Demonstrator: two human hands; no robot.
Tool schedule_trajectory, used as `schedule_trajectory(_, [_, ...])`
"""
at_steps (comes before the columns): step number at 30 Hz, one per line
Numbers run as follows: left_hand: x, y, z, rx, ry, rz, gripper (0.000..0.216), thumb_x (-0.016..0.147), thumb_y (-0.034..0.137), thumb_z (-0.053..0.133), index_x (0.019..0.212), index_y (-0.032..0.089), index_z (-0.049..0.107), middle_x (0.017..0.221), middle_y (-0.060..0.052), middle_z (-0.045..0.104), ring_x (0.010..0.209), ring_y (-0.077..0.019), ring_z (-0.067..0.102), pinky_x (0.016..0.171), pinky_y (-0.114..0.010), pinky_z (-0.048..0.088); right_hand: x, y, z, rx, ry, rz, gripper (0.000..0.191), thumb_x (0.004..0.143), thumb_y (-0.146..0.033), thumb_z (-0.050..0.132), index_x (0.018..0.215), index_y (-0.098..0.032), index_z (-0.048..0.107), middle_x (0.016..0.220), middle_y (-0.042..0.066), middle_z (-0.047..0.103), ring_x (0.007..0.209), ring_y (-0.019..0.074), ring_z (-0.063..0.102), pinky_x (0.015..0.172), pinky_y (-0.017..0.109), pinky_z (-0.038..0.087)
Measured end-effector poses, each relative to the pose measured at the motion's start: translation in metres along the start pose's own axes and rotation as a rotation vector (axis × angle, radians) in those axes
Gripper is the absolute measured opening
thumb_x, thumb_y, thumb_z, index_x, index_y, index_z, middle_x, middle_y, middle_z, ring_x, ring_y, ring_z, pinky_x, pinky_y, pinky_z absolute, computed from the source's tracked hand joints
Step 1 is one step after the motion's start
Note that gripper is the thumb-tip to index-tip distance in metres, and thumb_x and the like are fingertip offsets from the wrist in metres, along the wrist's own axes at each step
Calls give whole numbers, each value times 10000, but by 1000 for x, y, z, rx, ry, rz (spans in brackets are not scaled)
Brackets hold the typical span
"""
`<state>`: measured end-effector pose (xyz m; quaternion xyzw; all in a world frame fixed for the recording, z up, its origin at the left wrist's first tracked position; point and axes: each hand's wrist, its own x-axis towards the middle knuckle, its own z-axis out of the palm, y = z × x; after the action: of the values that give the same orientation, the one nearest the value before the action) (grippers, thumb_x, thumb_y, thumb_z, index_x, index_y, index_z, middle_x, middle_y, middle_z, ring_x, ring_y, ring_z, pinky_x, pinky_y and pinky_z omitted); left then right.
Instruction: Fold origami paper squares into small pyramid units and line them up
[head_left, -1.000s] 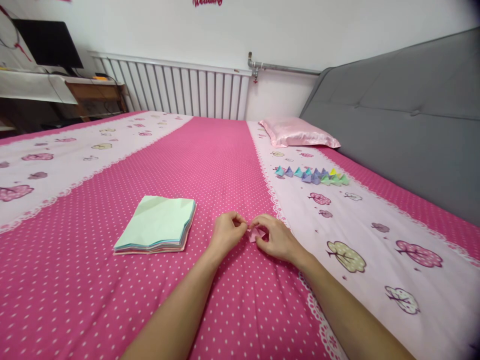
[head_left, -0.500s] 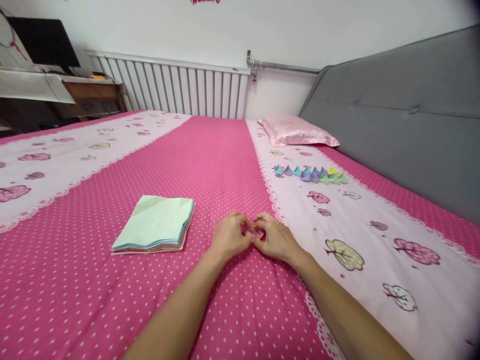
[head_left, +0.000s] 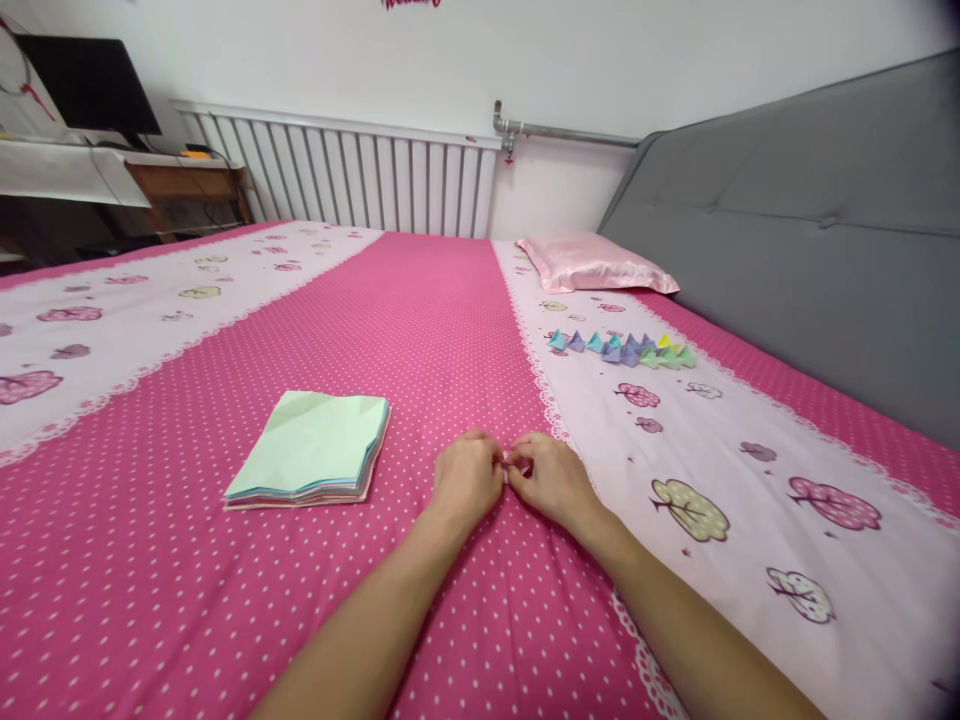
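Observation:
Low over the pink bedspread (head_left: 442, 330), both hands meet with their fingertips close together. My left hand (head_left: 468, 476) is closed, thumb and fingers pinched on a small pink piece of paper (head_left: 506, 462). From the other side my right hand (head_left: 552, 476) pinches the same paper. Most of the paper is hidden behind the fingers, so its folds cannot be made out. Left of the hands lies a stack of coloured paper sheets (head_left: 311, 445), pale green on top. Several small folded paper pieces (head_left: 628, 350), blue, purple, green and yellow, stand in rows beyond my right hand.
A pink satin pillow (head_left: 596, 262) lies at the far right, by the grey padded headboard (head_left: 817, 210). Against the back wall runs a white radiator (head_left: 352, 170). A desk (head_left: 187, 185) with a black monitor (head_left: 86, 85) stands at the far left.
The hands have turned slightly and their fingertips have drawn closer together, hiding more of the pink paper. The paper stack and the folded pieces have stayed in place.

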<state>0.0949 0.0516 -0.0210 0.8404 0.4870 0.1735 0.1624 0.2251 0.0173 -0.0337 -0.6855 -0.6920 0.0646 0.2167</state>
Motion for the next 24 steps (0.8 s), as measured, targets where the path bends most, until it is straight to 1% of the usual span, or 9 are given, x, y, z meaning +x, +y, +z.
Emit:
schedule_trajectory(4, [0,-1,0,34,0,18,235,779,217,462,764,158,689,862,-94,637,766,-201,586,698,-306,421,-2,-3,-1,-34,15,45,143,754,-237,538,730,-215,677,825,49,659,704,168,589,617,266,392])
schedule_trajectory(9, [1,-1,2,45,-23,27,261,785,185,437,790,157,697,873,-102,641,793,-193,589,714,-287,429,-3,-5,-1,-84,27,87,134,758,-246,561,708,-224,683,799,53,668,685,181,593,569,269,378])
schedule_trajectory(12, [2,-2,4,24,-29,29,260,785,175,440,785,162,700,885,-95,639,797,-185,588,736,-281,430,-3,-5,0,-60,25,65,129,761,-231,576,696,-222,687,869,48,676,720,180,602,596,274,397])
schedule_trajectory(15, [3,-4,6,-8,-16,70,260,787,169,440,777,166,699,895,-88,633,790,-182,586,734,-279,432,-2,-5,0,-33,25,43,127,763,-213,582,703,-227,693,940,35,676,775,181,610,631,277,416])
schedule_trajectory(18, [3,-5,6,-6,2,107,268,792,174,428,775,169,696,901,-85,629,793,-186,586,733,-287,437,-3,-4,-2,-53,32,63,111,758,-245,593,724,-239,698,959,24,672,788,188,610,626,283,423])
schedule_trajectory(20, [2,-6,6,-1,-12,112,263,785,178,431,770,165,693,918,-91,624,811,-193,587,744,-296,439,-3,-3,-3,-61,27,70,97,749,-276,608,730,-246,698,970,17,666,790,189,608,618,283,422])
schedule_trajectory(24, [1,-5,6,-33,-36,108,238,740,151,449,765,147,685,973,-112,606,869,-209,581,796,-311,437,-2,-3,-3,-46,23,42,69,739,-259,620,727,-237,683,981,20,651,811,179,595,622,271,414])
